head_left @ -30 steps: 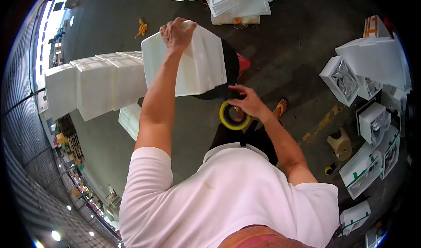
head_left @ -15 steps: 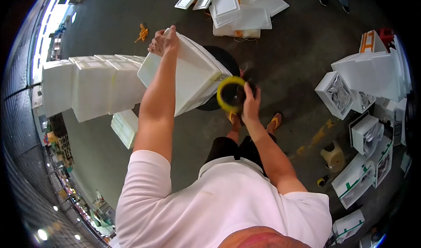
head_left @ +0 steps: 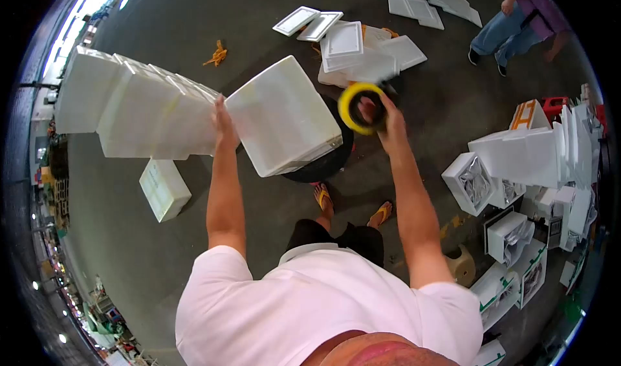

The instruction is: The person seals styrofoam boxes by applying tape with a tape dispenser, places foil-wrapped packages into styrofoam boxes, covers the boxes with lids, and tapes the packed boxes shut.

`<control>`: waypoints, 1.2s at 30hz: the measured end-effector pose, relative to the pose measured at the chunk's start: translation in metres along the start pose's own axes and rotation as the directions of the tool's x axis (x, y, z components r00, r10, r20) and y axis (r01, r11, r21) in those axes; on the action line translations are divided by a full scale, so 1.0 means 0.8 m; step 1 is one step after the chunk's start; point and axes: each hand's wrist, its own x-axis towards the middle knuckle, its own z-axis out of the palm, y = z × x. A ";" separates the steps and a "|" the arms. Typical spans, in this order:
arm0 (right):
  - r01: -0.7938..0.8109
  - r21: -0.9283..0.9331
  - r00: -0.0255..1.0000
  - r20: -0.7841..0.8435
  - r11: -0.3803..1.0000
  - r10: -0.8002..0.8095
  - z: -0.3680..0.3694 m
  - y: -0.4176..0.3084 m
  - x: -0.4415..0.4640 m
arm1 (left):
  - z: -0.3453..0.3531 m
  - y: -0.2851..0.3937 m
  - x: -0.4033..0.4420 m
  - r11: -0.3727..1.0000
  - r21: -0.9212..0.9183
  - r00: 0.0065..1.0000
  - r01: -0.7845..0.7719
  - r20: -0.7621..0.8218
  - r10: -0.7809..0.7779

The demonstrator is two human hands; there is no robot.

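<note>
A white foam box point(head_left: 281, 117) rests tilted on a round black support point(head_left: 323, 165) in front of me. My left hand point(head_left: 224, 123) is at the box's left side, between it and a row of stacked white boxes point(head_left: 152, 110); how its fingers lie against the box is hard to see. To the right of the box, raised above the floor, my right hand point(head_left: 387, 119) grips a yellow tape roll point(head_left: 352, 109), with fingers through its ring. A strip of clear tape shows along the box's lower right edge.
Foam lids point(head_left: 343, 39) lie scattered ahead. A person point(head_left: 527, 17) stands at the upper right. Open white boxes point(head_left: 469, 183), a beige stool point(head_left: 462, 266) and a red crate point(head_left: 554, 106) are on the right. One white box point(head_left: 164, 188) sits at the left.
The box has turned and tilted. My left hand has moved down its left side. My right hand has taken hold of the tape roll and lifted it up and rightward. The person has come further into view.
</note>
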 end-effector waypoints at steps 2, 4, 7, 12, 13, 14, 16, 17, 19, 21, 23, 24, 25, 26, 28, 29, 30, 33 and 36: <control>-0.080 -0.096 0.985 0.144 0.992 0.093 0.029 0.031 0.122 | -0.020 -0.029 -0.014 0.980 0.116 0.985 0.161 0.043 -0.167; -0.101 -0.132 0.960 0.246 0.986 0.132 0.111 0.044 0.151 | 0.017 -0.024 -0.033 0.992 0.082 0.991 0.094 0.089 -0.101; -0.043 -0.279 0.959 0.257 0.959 0.117 0.200 0.046 0.117 | 0.012 -0.006 -0.042 0.999 0.022 0.988 0.042 0.146 -0.045; -0.013 -0.059 0.904 0.425 0.998 0.037 0.153 0.021 0.039 | 0.019 -0.006 -0.122 0.991 -0.089 0.979 -0.105 0.168 0.118; -0.078 -0.007 0.936 0.343 0.997 0.075 0.131 0.013 0.010 | 0.017 -0.020 -0.134 0.967 -0.049 0.966 -0.249 0.054 0.252; -0.131 0.020 0.953 0.277 0.991 0.120 0.102 0.014 -0.012 | 0.018 -0.036 -0.146 0.924 0.012 0.923 -0.382 -0.044 0.382; -0.168 0.062 0.964 0.219 0.984 0.151 0.028 0.047 -0.027 | -0.001 -0.108 -0.166 0.913 0.218 0.921 -0.345 -0.110 0.374; -0.181 0.052 0.968 0.185 0.982 0.168 -0.015 0.070 -0.025 | -0.008 -0.147 -0.174 0.862 0.402 0.896 -0.309 -0.182 0.406; -0.230 0.076 0.962 0.166 0.970 0.215 -0.076 0.111 -0.022 | -0.011 -0.212 -0.193 0.801 0.559 0.920 -0.216 -0.159 0.359; -0.203 0.098 0.971 0.151 0.974 0.187 -0.115 0.127 -0.032 | -0.021 -0.237 -0.216 0.687 0.715 0.938 -0.128 -0.138 0.319; -0.122 0.011 0.960 0.256 0.992 0.115 -0.148 0.121 -0.047 | -0.029 -0.242 -0.230 0.682 0.702 0.925 -0.207 -0.087 0.370; -0.116 0.014 0.939 0.328 0.993 0.105 -0.178 0.128 -0.044 | -0.035 -0.232 -0.230 0.345 0.900 0.848 -0.266 0.048 0.528; -0.277 0.136 0.957 0.124 0.951 0.261 -0.179 0.099 -0.058 | -0.020 -0.211 -0.229 0.314 0.911 0.860 -0.268 0.080 0.504; -0.254 0.086 0.966 0.065 0.963 0.249 -0.209 0.098 -0.057 | 0.017 -0.184 -0.229 0.058 0.841 0.750 -0.539 0.447 0.487; -0.249 0.058 0.968 -0.002 0.967 0.250 -0.257 0.117 -0.053 | 0.102 -0.152 -0.226 -0.227 0.484 0.464 -0.845 0.875 0.140; -0.173 -0.162 0.982 -0.099 0.972 0.158 -0.272 0.130 -0.047 | 0.140 -0.151 -0.208 -0.238 0.312 0.343 -0.920 0.933 -0.104; -0.110 -0.382 0.984 -0.171 0.918 0.047 -0.285 0.143 -0.036 | 0.163 -0.167 -0.183 -0.241 0.303 0.340 -0.922 0.931 -0.131; -0.171 -0.441 0.985 -0.055 0.881 0.163 -0.317 0.170 0.020 | 0.205 -0.202 -0.133 -0.209 -0.002 0.089 -0.978 0.900 -0.426; -0.044 -0.564 0.981 0.131 0.825 0.142 -0.329 0.186 0.104 | 0.220 -0.209 -0.126 -0.226 0.058 0.150 -0.972 0.897 -0.415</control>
